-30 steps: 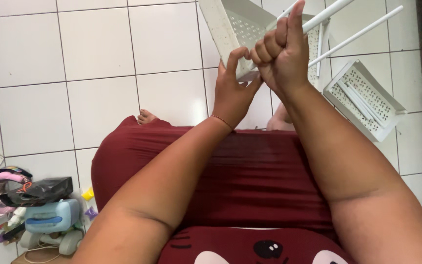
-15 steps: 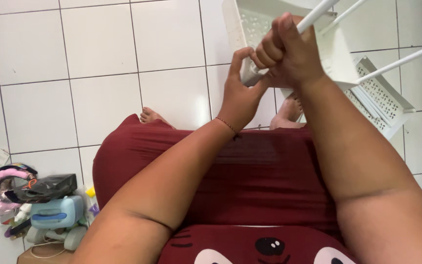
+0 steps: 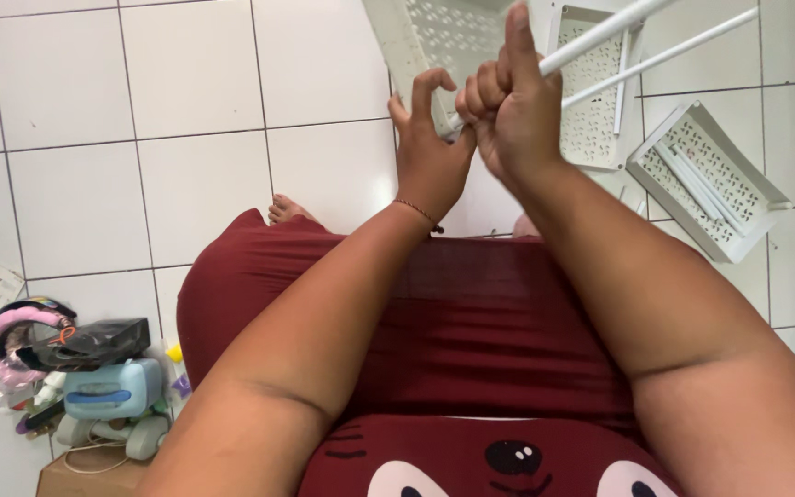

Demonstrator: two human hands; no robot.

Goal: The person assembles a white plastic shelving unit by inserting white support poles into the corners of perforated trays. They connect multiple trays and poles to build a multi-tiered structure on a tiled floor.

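Observation:
My right hand is clenched around a thin white rod that slants up to the right. My left hand sits just beside it and pinches the lower corner of a white perforated plastic shelf tray held up in front of me. Where the rod's end meets the tray's corner is hidden behind my fingers. A second white rod runs parallel a little farther right. My lap in dark red cloth lies under both arms.
Two more white perforated trays, one flat and one tilted with rods inside, lie on the white tiled floor. At the lower left is a clutter of small items: a pink headband, a black pouch, a blue device.
The held tray has shifted up and to the left in view. My two hands have stayed together at its corner, with the right fist still around the rod.

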